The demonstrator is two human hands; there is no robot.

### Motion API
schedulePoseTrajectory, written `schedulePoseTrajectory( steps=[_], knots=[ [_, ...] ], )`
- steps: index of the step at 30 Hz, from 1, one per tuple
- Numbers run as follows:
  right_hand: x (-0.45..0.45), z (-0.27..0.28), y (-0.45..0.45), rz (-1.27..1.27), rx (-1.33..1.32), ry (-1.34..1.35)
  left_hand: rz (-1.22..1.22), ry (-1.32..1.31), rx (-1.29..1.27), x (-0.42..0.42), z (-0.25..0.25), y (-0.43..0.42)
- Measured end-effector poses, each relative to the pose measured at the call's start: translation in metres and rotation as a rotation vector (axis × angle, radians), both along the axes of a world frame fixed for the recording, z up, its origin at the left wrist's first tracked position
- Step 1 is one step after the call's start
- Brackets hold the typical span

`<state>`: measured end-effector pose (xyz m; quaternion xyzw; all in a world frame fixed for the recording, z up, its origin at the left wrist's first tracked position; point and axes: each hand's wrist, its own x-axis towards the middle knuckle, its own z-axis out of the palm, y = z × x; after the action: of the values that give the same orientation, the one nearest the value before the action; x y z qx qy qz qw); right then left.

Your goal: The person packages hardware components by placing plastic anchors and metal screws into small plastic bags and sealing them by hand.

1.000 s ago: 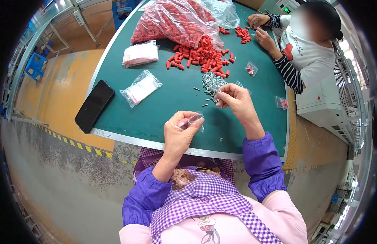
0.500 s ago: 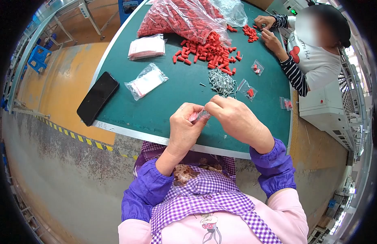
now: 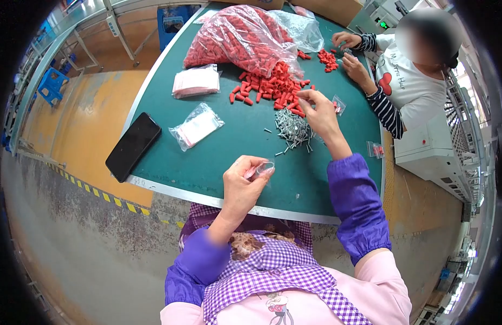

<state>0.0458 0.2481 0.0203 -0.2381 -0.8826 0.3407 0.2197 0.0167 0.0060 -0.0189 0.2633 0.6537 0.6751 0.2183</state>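
My left hand [image 3: 243, 181] is closed on a small clear plastic bag [image 3: 265, 167] above the table's near part. At the right edge of the heap of red plastic caps [image 3: 267, 86], my right hand [image 3: 319, 112] has its thumb and forefinger curved towards the caps. Whether anything is between those fingertips is too small to tell. Just below the caps lies a pile of small metal screws [image 3: 291, 129], partly beside my right hand. A big clear bag full of red caps [image 3: 234, 40] lies behind the heap.
A phone [image 3: 133, 146] lies at the table's left edge, near two stacks of flat bags [image 3: 196, 81] [image 3: 198, 127]. Filled small bags [image 3: 375, 150] lie at the right. Across the corner, a co-worker's hands [image 3: 355, 67] are near a small group of red caps [image 3: 328, 59].
My right hand has moved away from my left hand, up and right to the red caps. My left hand still holds the small bag. The co-worker's hands have moved slightly apart.
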Motion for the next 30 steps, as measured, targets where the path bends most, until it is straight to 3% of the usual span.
schedulePoseTrajectory(
  steps=[2,4,5,9,13,14,16,24,30],
  knots=[
    [-0.017,-0.006,0.013,0.026,-0.070,-0.057,0.002,0.015,-0.017,-0.001,-0.002,-0.001],
    [-0.040,-0.022,0.020,0.101,0.362,0.085,0.002,-0.007,-0.009,-0.001,-0.001,-0.001],
    [-0.050,-0.026,0.025,0.094,0.182,0.055,-0.002,-0.025,0.004,-0.001,-0.004,-0.001],
    [-0.092,-0.052,0.038,-0.139,0.213,0.072,0.004,-0.029,-0.007,-0.003,-0.002,-0.003],
    [-0.102,-0.036,0.032,-0.074,-0.079,0.066,0.012,-0.073,0.021,-0.005,-0.011,-0.003],
    [-0.108,-0.054,0.037,-0.096,0.148,0.049,0.012,-0.076,0.025,-0.005,-0.013,-0.002],
    [-0.109,-0.061,0.016,-0.088,0.157,0.210,0.011,-0.051,0.047,-0.005,-0.016,-0.002],
    [-0.070,-0.052,-0.054,0.119,0.124,-0.080,0.013,-0.162,0.089,-0.007,-0.012,-0.005],
    [-0.046,-0.023,-0.048,0.058,0.062,0.223,0.048,-0.227,0.110,-0.009,-0.010,-0.011]
  ],
)
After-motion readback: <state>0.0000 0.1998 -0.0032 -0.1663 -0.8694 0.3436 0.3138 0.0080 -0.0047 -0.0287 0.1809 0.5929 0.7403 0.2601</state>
